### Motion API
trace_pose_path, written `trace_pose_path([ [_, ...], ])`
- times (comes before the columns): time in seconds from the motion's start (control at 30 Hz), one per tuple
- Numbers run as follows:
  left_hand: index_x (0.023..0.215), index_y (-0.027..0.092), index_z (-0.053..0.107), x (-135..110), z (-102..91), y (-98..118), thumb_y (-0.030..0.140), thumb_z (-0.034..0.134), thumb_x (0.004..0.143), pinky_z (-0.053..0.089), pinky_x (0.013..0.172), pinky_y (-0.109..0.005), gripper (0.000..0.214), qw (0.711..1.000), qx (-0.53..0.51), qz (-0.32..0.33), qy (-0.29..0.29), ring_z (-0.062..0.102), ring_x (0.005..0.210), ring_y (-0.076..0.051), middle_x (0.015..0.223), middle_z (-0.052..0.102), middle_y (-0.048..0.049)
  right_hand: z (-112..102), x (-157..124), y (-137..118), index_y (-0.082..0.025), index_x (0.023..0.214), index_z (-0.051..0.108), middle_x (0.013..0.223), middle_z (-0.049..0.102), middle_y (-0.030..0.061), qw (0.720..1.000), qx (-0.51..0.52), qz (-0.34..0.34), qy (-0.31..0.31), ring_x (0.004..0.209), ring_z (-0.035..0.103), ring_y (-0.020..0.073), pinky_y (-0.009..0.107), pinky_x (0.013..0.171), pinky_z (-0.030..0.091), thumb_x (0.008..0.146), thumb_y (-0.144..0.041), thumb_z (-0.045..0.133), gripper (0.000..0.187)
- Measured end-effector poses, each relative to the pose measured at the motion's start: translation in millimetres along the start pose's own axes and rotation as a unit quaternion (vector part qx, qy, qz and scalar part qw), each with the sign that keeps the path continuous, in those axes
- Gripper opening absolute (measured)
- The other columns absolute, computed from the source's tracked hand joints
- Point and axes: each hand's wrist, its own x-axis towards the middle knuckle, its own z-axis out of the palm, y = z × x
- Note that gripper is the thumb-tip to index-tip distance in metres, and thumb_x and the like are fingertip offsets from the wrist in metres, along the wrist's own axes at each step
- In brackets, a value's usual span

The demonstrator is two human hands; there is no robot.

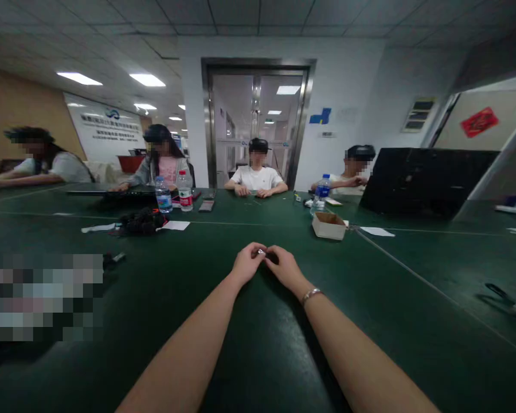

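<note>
Both my arms reach forward over the dark green table [266, 355], and the hands meet near its middle. Between the fingertips sits a small shiny metallic object [262, 252], too small for me to name. My left hand [246, 265] pinches it from the left with thumb and forefinger. From the other side, my right hand [284, 267] is closed at the same spot, its fingers curled round a darker part. A bracelet [312, 295] circles my right wrist. The fingers hide most of the object.
Ahead to the right stands a small open box [329, 226], with a water bottle [322, 189] behind it. Two bottles, one blue-capped [163, 196] and one red-capped [184, 192], stand left near black bundled gear [141, 222]. A large black monitor [425, 182] is at right. Several people sit opposite.
</note>
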Motion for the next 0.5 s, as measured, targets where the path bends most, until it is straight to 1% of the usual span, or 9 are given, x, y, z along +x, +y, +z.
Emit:
trace_pose_path([
  [0.1,0.09,0.017,0.063,0.7,-0.9,3.9,0.016,0.058,0.075,0.049,0.082,-0.029,0.016,1.0,-0.015,-0.007,0.005,0.063,0.085,-0.014,0.092,0.067,-0.0049,0.0,-1.1,2.1,-0.016,0.091,0.061,0.091,0.064,0.0076,1.0,-0.008,-0.007,0.003,0.086,0.057,0.0175,0.032,0.081,0.044,0.078,-0.018,0.056,0.015],
  [0.17,0.089,0.017,0.064,0.2,-1.5,6.6,0.015,0.059,0.075,0.049,0.082,-0.029,0.016,1.0,-0.018,-0.008,0.01,0.063,0.085,-0.015,0.092,0.068,-0.0053,0.4,-1.8,2.7,-0.017,0.092,0.06,0.092,0.064,0.0068,1.0,0.004,-0.001,0.005,0.086,0.057,0.0175,0.032,0.08,0.044,0.074,-0.017,0.058,0.018],
  [0.23,0.089,0.018,0.065,-0.6,-2.0,8.9,0.016,0.059,0.075,0.049,0.081,-0.03,0.016,1.0,-0.015,-0.011,0.015,0.063,0.086,-0.016,0.092,0.068,-0.0056,0.8,-2.4,2.9,-0.018,0.095,0.057,0.091,0.063,0.0047,0.999,0.031,0.018,0.011,0.084,0.057,0.0167,0.03,0.076,0.045,0.069,-0.014,0.06,0.026],
  [0.3,0.09,0.018,0.065,-1.2,-2.4,9.9,0.017,0.059,0.075,0.049,0.08,-0.03,0.017,1.0,-0.006,-0.019,0.015,0.063,0.085,-0.016,0.091,0.068,-0.0057,1.1,-3.0,3.2,-0.019,0.094,0.054,0.087,0.062,0.002,0.998,0.052,0.041,0.02,0.078,0.057,0.0153,0.028,0.071,0.044,0.067,-0.012,0.058,0.029],
  [0.37,0.091,0.018,0.065,-1.3,-2.6,10.0,0.019,0.06,0.075,0.049,0.077,-0.029,0.017,0.999,0.004,-0.028,0.016,0.063,0.081,-0.015,0.089,0.068,-0.0053,0.9,-3.4,3.1,-0.02,0.088,0.052,0.081,0.06,-0.0001,0.997,0.053,0.052,0.028,0.073,0.056,0.0143,0.027,0.067,0.043,0.067,-0.013,0.056,0.023],
  [0.5,0.089,0.016,0.065,-0.5,-2.2,10.0,0.028,0.061,0.076,0.047,0.065,-0.025,0.018,0.998,0.004,-0.058,0.023,0.061,0.071,-0.014,0.078,0.067,-0.0047,-1.2,-3.8,-0.5,-0.02,0.082,0.049,0.077,0.057,-0.0009,0.998,0.042,0.036,0.033,0.069,0.053,0.0139,0.026,0.064,0.04,0.069,-0.017,0.053,0.014],
])
